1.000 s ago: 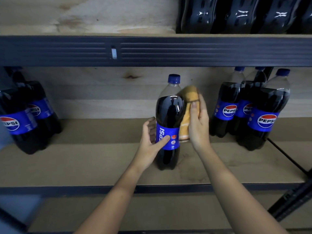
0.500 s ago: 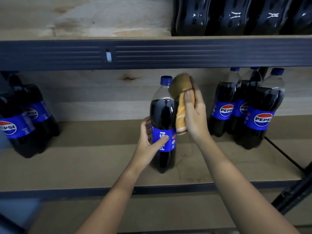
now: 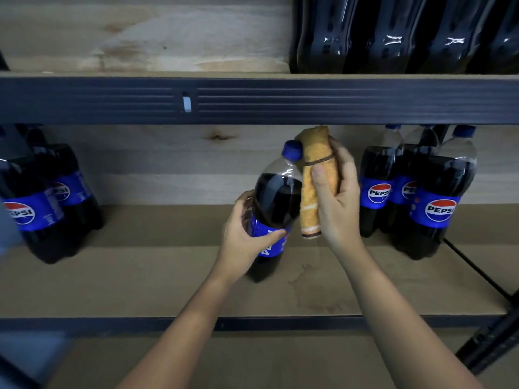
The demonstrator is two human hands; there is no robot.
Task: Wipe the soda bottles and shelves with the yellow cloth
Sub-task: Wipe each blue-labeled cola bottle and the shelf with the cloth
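Gripping the tilted, blue-capped soda bottle (image 3: 276, 197) with curled fingers, the left hand (image 3: 243, 238) steadied it while the right hand (image 3: 335, 200) pinched the folded yellow cloth (image 3: 316, 178) against it.

Dark cola bottle (image 3: 276, 203) with blue cap and label; orange-yellow cloth (image 3: 316, 181), dark-striped, white-banded.

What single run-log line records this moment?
left hand: grips bottle | right hand: holds cloth against bottle | shelf: bottle standing

Open shelf board (image 3: 157, 276) between left bottles (image 3: 47, 203) and right bottles (image 3: 415, 192).
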